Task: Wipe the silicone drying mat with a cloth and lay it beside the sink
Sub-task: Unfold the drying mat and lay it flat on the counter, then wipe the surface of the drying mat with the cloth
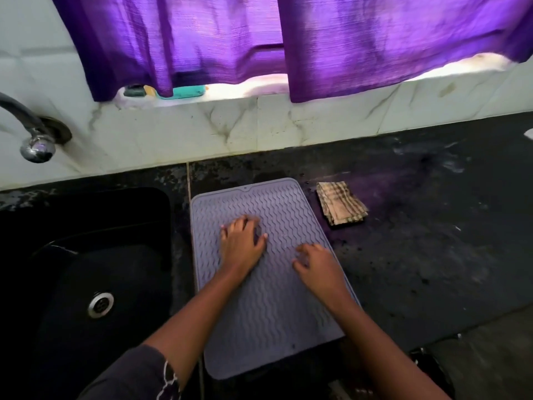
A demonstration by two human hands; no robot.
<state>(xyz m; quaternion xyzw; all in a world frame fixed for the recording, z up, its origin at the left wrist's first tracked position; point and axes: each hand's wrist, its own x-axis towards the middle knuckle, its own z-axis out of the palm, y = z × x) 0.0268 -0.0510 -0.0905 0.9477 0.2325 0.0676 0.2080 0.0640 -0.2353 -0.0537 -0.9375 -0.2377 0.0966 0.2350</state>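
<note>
The grey silicone drying mat [277,307] with wavy ridges lies flat on the dark counter, just right of the black sink [86,255]. Its near end hangs a little over the counter's front edge. My left hand [240,243] rests palm down on the mat's middle with fingers spread. Near the mat's right edge, my right hand [317,265] also presses on it, fingers slightly curled. Neither hand holds anything. A folded checked cloth [341,206] sits on the counter to the right of the mat's far corner, apart from both hands.
A chrome tap [36,145] juts from the tiled wall over the sink's far left. The sink drain [101,304] shows in the basin. Purple curtains [288,39] hang above a sill with a teal item [184,91]. The dark counter [432,241] stretches to the right.
</note>
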